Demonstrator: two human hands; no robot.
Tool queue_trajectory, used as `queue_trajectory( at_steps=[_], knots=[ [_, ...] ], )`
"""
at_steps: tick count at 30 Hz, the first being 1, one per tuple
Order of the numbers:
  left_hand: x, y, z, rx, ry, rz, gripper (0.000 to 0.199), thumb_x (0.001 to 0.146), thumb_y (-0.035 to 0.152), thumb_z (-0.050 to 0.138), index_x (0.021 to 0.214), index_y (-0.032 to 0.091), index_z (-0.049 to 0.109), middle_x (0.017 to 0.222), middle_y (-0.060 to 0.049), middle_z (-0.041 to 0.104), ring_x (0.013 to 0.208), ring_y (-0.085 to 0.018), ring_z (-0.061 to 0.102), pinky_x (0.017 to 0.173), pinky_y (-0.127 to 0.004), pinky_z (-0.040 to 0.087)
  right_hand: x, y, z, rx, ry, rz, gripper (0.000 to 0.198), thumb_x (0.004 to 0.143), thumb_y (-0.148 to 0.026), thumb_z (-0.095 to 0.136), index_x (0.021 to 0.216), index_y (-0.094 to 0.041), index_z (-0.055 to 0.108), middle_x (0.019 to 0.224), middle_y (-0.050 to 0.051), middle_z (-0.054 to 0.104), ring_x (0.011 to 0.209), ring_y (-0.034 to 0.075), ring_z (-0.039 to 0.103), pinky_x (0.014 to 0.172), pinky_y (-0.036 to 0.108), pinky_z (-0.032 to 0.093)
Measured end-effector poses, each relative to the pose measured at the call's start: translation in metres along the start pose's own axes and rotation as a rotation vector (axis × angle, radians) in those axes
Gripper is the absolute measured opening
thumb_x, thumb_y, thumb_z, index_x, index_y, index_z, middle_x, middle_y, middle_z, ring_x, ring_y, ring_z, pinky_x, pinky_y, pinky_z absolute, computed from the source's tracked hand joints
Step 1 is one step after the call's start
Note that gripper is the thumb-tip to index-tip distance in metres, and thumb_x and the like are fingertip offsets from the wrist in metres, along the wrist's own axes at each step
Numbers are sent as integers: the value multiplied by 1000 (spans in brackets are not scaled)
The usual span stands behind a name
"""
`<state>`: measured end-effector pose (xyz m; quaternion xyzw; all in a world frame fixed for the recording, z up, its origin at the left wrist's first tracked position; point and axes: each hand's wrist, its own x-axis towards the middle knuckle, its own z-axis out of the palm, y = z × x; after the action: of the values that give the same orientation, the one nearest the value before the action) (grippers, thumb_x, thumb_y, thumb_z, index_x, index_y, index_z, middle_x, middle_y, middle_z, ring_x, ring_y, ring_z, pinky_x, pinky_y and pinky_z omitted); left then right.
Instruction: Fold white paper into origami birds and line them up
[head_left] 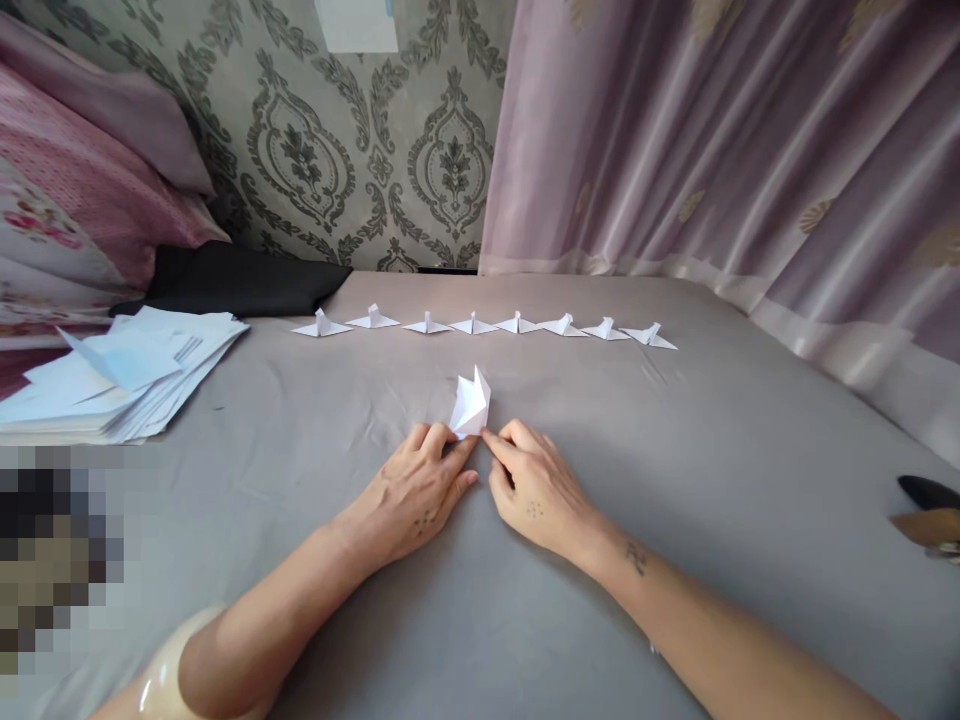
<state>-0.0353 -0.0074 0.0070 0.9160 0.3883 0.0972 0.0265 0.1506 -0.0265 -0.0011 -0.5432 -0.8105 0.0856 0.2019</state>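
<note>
A small white folded paper stands partly open on the grey sheet in front of me, two pointed flaps raised. My left hand presses its lower left edge against the sheet, with curled fingers and the index finger reaching along the near edge. At the paper's lower right corner, the index fingertip of my right hand pushes down while the other fingers are folded in. Behind it, several small folded paper figures with spread wings form a row across the sheet.
A stack of loose paper sheets lies at the left, near a black cloth. Pink curtains hang behind and to the right. Dark and brown objects sit at the right edge. A blurred patch covers the lower left.
</note>
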Motion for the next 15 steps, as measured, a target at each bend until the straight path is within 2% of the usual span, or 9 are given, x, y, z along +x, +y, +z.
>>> queue_trajectory(
  at_steps=[8, 12, 15],
  knots=[
    [-3, 4, -3, 35, 25, 51, 43, 99, 34, 31, 130, 9, 47, 110, -15, 56, 102, -26, 50, 88, -41, 47, 2, 1, -5, -82, -27, -22, 42, 85, -10, 41, 121, -18, 60, 88, 6, 53, 76, 18, 49, 75, 32, 42],
    [-6, 1, -7, -71, -8, 3, 43, 98, 37, 33, 131, 13, 47, 116, -14, 54, 107, -25, 51, 90, -40, 48, 4, 4, -6, -94, -41, -43, 39, 85, -11, 41, 117, -19, 61, 88, 5, 52, 73, 17, 48, 71, 31, 40],
    [-10, -3, -16, -135, -83, -11, 42, 98, 37, 35, 132, 17, 46, 121, -12, 54, 111, -24, 51, 92, -39, 48, 4, 5, -7, -100, -32, -65, 36, 85, -11, 41, 114, -19, 61, 89, 4, 53, 73, 16, 48, 70, 31, 40]
  ],
)
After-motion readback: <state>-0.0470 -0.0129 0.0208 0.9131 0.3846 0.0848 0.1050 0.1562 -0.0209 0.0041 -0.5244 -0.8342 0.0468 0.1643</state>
